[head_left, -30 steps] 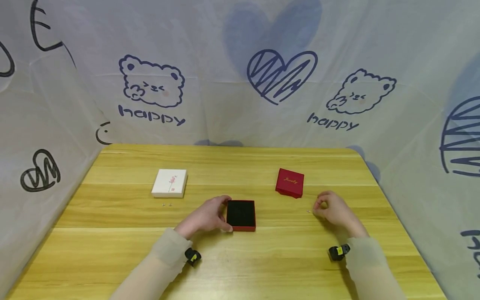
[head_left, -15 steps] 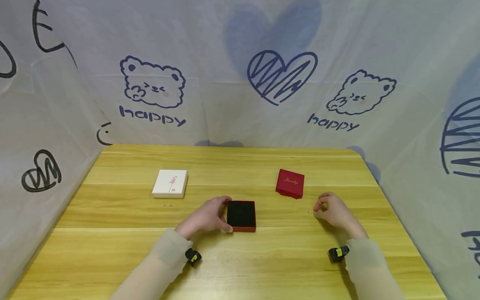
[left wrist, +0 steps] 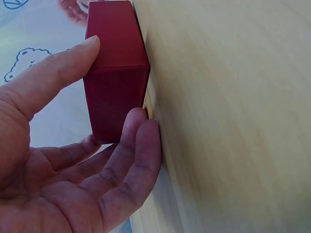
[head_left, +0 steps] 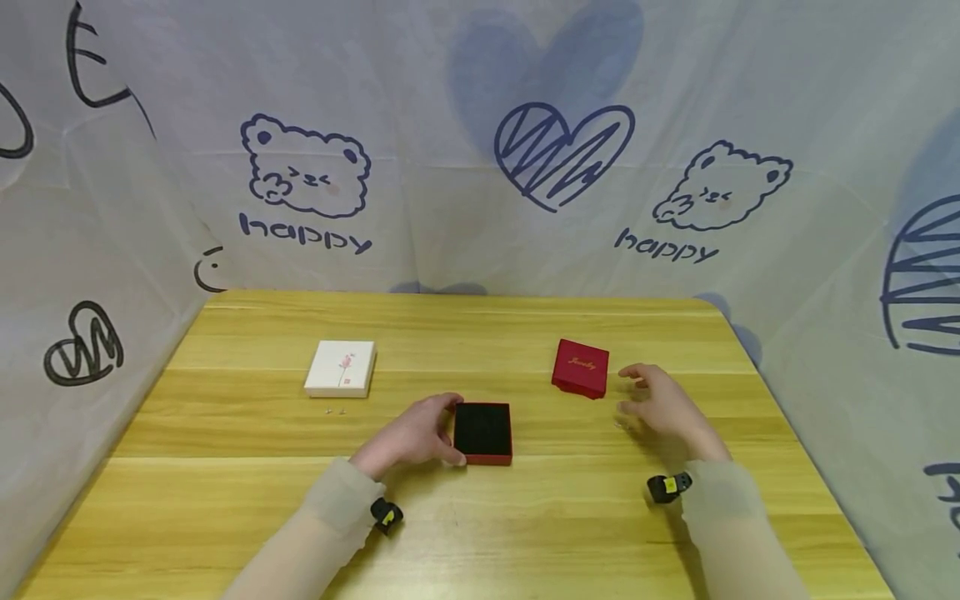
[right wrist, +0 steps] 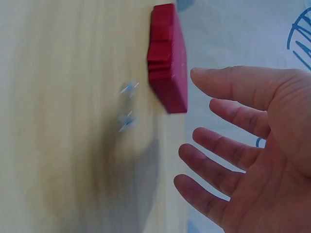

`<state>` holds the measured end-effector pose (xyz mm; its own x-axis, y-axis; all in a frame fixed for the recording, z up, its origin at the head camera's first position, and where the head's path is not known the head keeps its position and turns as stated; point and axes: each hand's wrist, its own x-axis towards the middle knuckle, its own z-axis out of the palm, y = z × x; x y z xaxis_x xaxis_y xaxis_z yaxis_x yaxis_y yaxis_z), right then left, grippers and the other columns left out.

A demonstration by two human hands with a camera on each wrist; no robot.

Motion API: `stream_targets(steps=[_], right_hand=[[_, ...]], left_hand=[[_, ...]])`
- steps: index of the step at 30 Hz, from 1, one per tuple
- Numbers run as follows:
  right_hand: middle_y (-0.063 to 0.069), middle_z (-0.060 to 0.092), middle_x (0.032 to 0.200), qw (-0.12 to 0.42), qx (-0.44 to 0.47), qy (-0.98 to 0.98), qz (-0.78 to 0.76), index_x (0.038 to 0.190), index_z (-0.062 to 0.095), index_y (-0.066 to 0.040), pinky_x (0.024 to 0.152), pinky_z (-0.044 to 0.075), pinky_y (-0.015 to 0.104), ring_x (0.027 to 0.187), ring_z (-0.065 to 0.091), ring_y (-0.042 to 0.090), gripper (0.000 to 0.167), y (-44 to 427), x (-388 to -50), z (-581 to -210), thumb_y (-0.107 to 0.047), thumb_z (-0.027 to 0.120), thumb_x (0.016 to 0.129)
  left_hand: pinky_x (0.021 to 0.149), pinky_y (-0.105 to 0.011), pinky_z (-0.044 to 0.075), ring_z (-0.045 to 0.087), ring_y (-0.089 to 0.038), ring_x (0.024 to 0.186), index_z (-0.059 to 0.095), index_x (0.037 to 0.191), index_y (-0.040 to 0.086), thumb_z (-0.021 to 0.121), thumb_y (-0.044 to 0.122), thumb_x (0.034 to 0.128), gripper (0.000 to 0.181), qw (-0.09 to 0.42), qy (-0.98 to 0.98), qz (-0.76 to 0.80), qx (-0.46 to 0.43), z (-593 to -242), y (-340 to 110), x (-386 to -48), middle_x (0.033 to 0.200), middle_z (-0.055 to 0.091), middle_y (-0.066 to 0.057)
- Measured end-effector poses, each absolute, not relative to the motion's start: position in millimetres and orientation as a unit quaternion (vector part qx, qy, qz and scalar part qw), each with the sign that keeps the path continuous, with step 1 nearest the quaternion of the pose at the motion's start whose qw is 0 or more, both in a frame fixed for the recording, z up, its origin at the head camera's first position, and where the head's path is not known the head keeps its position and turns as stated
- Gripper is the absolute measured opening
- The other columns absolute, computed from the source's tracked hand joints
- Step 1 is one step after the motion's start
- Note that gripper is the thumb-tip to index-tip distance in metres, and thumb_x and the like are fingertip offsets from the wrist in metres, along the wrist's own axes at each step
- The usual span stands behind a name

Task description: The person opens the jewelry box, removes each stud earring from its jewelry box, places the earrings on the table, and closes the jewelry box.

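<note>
My left hand [head_left: 412,429] holds the left end of a small red box [head_left: 482,458] with a black lining on top. In the left wrist view, its thumb lies on one wall of the red box [left wrist: 116,39] and its fingers are around the corner. My right hand [head_left: 663,408], fingers spread and holding nothing, hovers above the table. Below it lie two tiny shiny pieces [right wrist: 128,121], blurred, perhaps earrings. Left of that hand rests a red lid [head_left: 581,367] with gold lettering; the right wrist view shows a bow on its side.
A white box [head_left: 341,367] with a pink flower print sits at the back left of the wooden table [head_left: 247,517]. In front of it lie two tiny shiny bits [head_left: 342,411]. A printed cloth [head_left: 450,208] hangs behind the table.
My right hand has lifted off the table beside the tiny pieces, its fingers spreading from a pinched pose. My left hand and the red box stay put.
</note>
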<state>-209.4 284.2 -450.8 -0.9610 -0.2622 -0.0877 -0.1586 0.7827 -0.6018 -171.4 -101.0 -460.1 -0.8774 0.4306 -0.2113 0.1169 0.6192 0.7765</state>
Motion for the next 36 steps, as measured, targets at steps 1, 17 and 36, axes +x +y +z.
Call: stream_targets(steps=[1, 17, 36], right_hand=[[0.030, 0.045, 0.137, 0.086, -0.113, 0.940, -0.309, 0.137, 0.048, 0.005, 0.097, 0.038, 0.061, 0.123, 0.045, 0.048, 0.055, 282, -211, -449, -0.009, 0.070, 0.089], [0.031, 0.026, 0.150, 0.116, -0.114, 0.939, -0.304, 0.153, 0.024, 0.003, 0.105, 0.030, 0.062, 0.133, 0.033, 0.049, 0.095, 253, -245, -458, -0.012, 0.082, 0.079], [0.030, 0.039, 0.141, 0.104, -0.084, 0.943, -0.305, 0.146, 0.030, 0.010, 0.102, 0.037, 0.054, 0.120, 0.045, 0.042, 0.091, 247, -259, -469, -0.005, 0.083, 0.074]], left_hand=[[0.068, -0.032, 0.049, 0.058, -0.015, 0.074, 0.045, 0.140, -0.003, 0.091, 0.009, 0.0669, 0.087, 0.192, 0.879, 0.407, 0.157, -460, -101, -171, 0.121, 0.056, -0.015], [0.068, -0.032, 0.050, 0.057, -0.015, 0.075, 0.045, 0.140, -0.003, 0.091, 0.010, 0.0669, 0.088, 0.189, 0.880, 0.406, 0.158, -466, -102, -174, 0.122, 0.056, -0.014], [0.068, -0.032, 0.050, 0.057, -0.015, 0.074, 0.041, 0.142, -0.005, 0.090, 0.011, 0.0690, 0.090, 0.184, 0.886, 0.389, 0.173, -463, -101, -172, 0.122, 0.055, -0.016]])
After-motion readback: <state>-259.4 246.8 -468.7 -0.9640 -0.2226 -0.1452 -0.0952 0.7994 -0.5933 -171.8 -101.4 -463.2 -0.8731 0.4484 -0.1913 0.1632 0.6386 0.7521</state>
